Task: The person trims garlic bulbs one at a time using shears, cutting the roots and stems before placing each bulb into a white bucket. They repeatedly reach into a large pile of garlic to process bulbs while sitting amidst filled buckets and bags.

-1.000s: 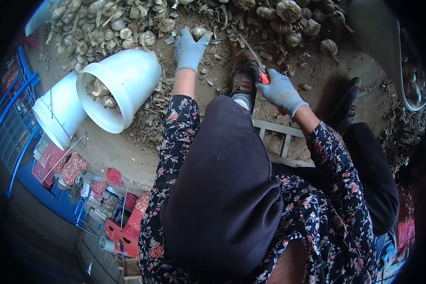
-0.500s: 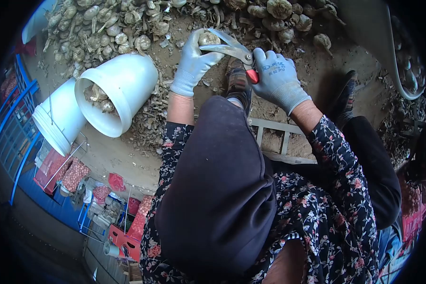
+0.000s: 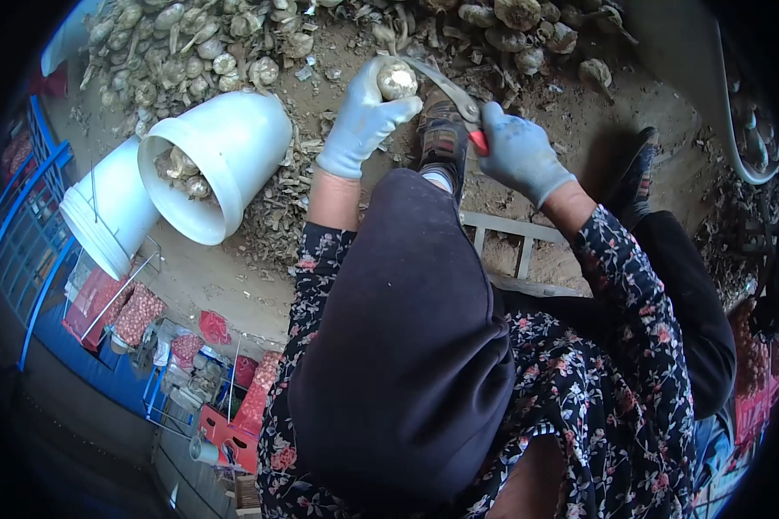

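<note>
My gloved left hand (image 3: 360, 121) is closed around a garlic bulb (image 3: 397, 80), whose pale cut face points up toward me. In my gloved right hand (image 3: 523, 154) is a pair of pruning shears (image 3: 453, 93) with a red handle. The blades reach up and left, just behind and beside the bulb, close to a dry stem (image 3: 389, 36). A shoe (image 3: 442, 134) is under the shears. To the left of my left hand, a white bucket (image 3: 260, 143) lies on its side with a few garlic bulbs (image 3: 186, 173) inside.
Heaped garlic (image 3: 208, 52) lies on the dirt floor at the upper left, and more bulbs (image 3: 528, 35) at the upper right. A second white bucket (image 3: 112, 208) leans beside the first. Dry trimmings (image 3: 273, 216) cover the ground nearby. A wooden frame (image 3: 519, 238) is under my legs.
The garlic bulb has turned so its cut face shows, and its stem end is apart from it. The shears have shifted slightly right and down, off the bulb.
</note>
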